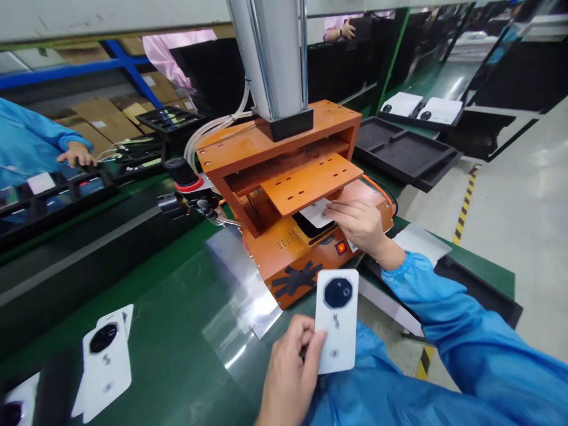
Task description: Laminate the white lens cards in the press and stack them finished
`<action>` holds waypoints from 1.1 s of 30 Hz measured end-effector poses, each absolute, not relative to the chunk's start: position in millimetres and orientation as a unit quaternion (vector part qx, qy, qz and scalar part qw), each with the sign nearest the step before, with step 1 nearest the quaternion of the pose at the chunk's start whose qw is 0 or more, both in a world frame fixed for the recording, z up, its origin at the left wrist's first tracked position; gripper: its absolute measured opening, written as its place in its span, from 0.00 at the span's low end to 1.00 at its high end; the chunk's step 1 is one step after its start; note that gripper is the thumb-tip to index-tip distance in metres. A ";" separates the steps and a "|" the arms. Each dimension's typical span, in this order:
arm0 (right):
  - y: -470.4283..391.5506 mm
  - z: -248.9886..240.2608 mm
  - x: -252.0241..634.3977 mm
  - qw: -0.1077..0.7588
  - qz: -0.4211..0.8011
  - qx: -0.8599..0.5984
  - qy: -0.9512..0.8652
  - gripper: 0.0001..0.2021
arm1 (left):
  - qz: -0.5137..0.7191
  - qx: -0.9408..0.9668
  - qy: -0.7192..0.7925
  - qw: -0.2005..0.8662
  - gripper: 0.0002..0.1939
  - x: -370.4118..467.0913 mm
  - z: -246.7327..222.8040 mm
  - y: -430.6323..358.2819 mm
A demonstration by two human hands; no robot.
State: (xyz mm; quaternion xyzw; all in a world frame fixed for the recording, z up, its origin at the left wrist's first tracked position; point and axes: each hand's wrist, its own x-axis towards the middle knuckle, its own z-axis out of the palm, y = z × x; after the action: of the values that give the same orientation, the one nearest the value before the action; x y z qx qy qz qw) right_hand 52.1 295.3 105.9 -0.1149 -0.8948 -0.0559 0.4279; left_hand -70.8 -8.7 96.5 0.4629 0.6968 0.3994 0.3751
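Where the green counter [177,367] stretches across the view, an orange press [266,260] stands on it, its frame open toward the person. On top of the frame rises a tall grey cylinder [279,59], and below it juts a slotted orange plate [310,189]. Shallow black trays [408,151] sit to the right, behind the press. Beside the frame's left side is a black regulator [181,171] with a red ring.

The right hand [352,222] reaches in under the plate's front edge, its fingers close together at the right edge of a white panel [316,214]; I cannot tell whether they pinch it or only touch it. That panel lies on a black pad [305,226], partly hidden by the plate. The left hand [290,367] holds another white panel [337,337] upright in front of the press, thumb on its face at the left edge. This one bears a dark round window [337,293] near its top. At lower left, similar panels [113,373] overlap on the counter. Black tape strips [296,281] cross the press's front, and a small red switch [341,248] glows nearby.
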 end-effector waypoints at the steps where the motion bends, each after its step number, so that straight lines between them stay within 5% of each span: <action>1: 299.0 108.1 46.3 0.407 -0.051 -0.103 -0.906 0.15 | 0.396 0.465 0.696 0.378 0.17 -68.0 89.4 -14.8; 13: 292.0 114.3 35.0 0.336 -0.059 -0.103 -0.934 0.15 | 0.404 0.485 0.700 0.333 0.15 -68.1 61.3 -29.5; 23: 282.7 141.0 32.8 0.185 0.043 -0.146 -0.971 0.23 | 0.384 0.599 0.684 0.164 0.07 -69.1 67.9 -20.7; 26: 264.2 127.0 38.2 0.234 0.015 -0.193 -0.953 0.24 | 0.372 0.643 0.667 0.059 0.06 -69.1 66.7 -6.5; 33: 221.7 40.0 106.2 0.527 0.019 -0.358 -0.770 0.22 | 0.317 0.649 0.671 -0.170 0.03 -84.4 59.3 16.0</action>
State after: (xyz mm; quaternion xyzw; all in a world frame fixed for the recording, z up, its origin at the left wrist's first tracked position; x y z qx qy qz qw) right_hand 106.2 221.7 40.0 -0.3584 -0.7701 0.0193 0.5274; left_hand -84.4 16.0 59.3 0.6490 0.6705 0.3166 -0.1703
